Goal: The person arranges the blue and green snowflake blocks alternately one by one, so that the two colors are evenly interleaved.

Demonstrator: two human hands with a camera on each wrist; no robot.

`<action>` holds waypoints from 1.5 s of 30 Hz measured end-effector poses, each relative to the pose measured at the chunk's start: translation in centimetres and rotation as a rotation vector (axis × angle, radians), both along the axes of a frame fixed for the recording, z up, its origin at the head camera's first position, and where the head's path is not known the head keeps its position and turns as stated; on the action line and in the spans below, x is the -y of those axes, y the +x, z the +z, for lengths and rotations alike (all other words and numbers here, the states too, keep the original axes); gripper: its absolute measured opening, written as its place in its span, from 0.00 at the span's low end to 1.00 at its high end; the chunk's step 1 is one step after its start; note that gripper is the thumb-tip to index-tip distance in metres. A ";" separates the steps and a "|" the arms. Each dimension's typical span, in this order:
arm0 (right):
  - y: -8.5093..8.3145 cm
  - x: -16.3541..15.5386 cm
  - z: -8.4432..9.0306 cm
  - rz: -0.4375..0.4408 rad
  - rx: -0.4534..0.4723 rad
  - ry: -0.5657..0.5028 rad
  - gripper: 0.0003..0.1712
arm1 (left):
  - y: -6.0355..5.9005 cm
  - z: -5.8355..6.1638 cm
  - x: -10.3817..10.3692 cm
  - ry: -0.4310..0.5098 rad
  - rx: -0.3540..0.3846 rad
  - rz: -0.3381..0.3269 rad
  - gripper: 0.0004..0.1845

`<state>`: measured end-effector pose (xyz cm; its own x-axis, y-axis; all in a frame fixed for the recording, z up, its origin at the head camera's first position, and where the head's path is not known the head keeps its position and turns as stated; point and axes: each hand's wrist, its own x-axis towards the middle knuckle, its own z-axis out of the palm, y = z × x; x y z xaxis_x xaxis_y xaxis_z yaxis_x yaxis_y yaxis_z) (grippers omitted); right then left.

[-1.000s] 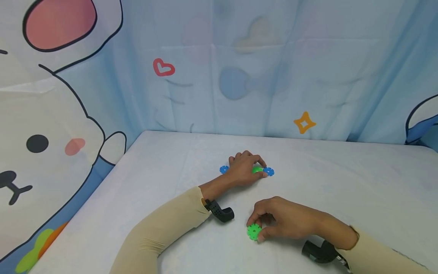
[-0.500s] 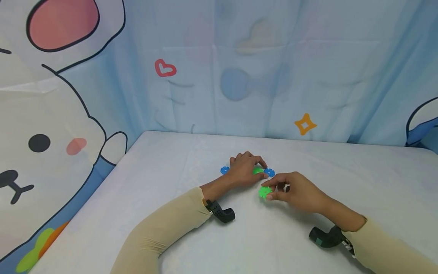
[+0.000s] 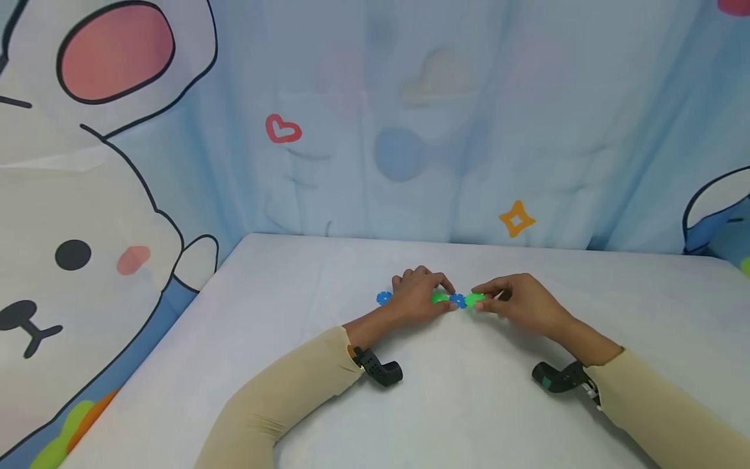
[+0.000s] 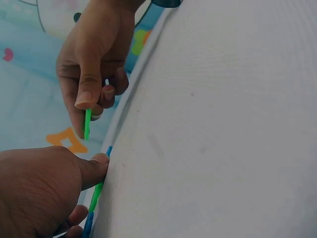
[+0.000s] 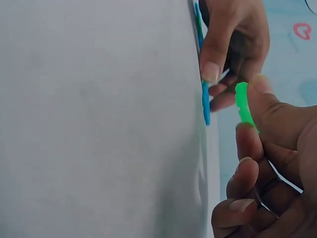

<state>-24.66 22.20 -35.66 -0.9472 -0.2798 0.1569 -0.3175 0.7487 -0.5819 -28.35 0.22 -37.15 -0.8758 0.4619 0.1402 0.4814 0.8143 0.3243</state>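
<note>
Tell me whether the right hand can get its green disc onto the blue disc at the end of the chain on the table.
Probably yes. The right hand pinches the green disc just beside the blue disc, with nothing between them. The left hand presses the chain down, its fingers back from that end.

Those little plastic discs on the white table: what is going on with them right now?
A person is working on a flat row of blue and green notched discs on the white table. The left hand presses the row down. The right hand pinches a loose green disc between thumb and fingers, right at the row's right end beside a blue disc. The wrist views show a small gap between them.
</note>
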 end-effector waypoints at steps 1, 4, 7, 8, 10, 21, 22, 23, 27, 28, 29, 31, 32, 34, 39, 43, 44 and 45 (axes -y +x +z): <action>-0.3 -0.2 -0.1 -0.010 0.003 0.003 0.26 | -0.1 0.0 0.0 0.002 0.002 -0.001 0.16; -1.1 -0.7 -0.3 -0.028 0.007 0.005 0.26 | -0.3 -0.2 -0.2 0.004 0.000 -0.001 0.16; -1.6 -1.1 -0.5 -0.025 0.019 0.010 0.26 | -0.4 -0.3 -0.4 0.000 -0.001 -0.001 0.16; -1.7 -1.2 -0.6 -0.024 0.025 0.011 0.25 | -0.5 -0.3 -0.5 -0.001 -0.001 -0.003 0.16; -1.8 -1.4 -0.7 -0.021 0.030 0.017 0.24 | -0.5 -0.3 -0.6 -0.003 0.000 -0.005 0.16; -2.1 -1.6 -1.0 -0.024 -0.005 0.055 0.23 | -0.7 0.2 -0.8 -0.009 -0.011 -0.009 0.15; -2.0 -1.5 -1.0 -0.024 -0.006 0.058 0.23 | -0.7 0.2 -0.8 -0.009 -0.011 -0.008 0.15; -2.0 -1.5 -1.0 -0.025 -0.007 0.058 0.23 | -0.6 0.2 -0.8 -0.011 -0.011 -0.007 0.15; -2.0 -1.3 -0.8 -0.034 -0.006 0.067 0.23 | -0.6 0.3 -0.7 -0.009 -0.013 -0.007 0.16; -2.0 -1.3 -0.8 -0.037 -0.004 0.069 0.23 | -0.6 0.4 -0.7 -0.008 -0.013 -0.007 0.16; -2.0 -1.2 -0.8 -0.040 -0.002 0.071 0.23 | -0.6 0.4 -0.7 -0.007 -0.013 -0.007 0.16; -2.0 -1.2 -0.9 -0.046 0.000 0.072 0.23 | -0.6 0.4 -0.7 -0.004 -0.012 -0.007 0.16; -2.0 -1.1 -0.9 -0.049 0.002 0.072 0.23 | -0.5 0.3 -0.6 -0.003 -0.012 -0.007 0.16; -2.0 -1.0 -1.0 -0.053 0.005 0.073 0.22 | -0.5 0.2 -0.5 -0.003 -0.011 -0.008 0.16; -2.0 -0.9 -1.2 -0.050 0.013 0.077 0.22 | -0.4 0.0 -0.4 -0.007 -0.004 0.002 0.16; -2.0 -1.0 -1.2 -0.044 0.004 0.086 0.23 | -0.4 0.0 -0.5 -0.005 -0.009 0.006 0.16; -2.0 -1.0 -1.3 -0.044 0.006 0.087 0.23 | -0.4 0.0 -0.6 -0.006 -0.010 0.006 0.16; -2.0 -1.1 -1.4 -0.044 0.006 0.090 0.23 | -0.4 -0.1 -0.6 -0.005 -0.009 0.004 0.16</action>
<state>-26.66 23.27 -37.02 -0.9597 -0.2504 0.1273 -0.2798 0.8114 -0.5132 -28.76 0.86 -37.23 -0.8763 0.4594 0.1453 0.4811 0.8179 0.3156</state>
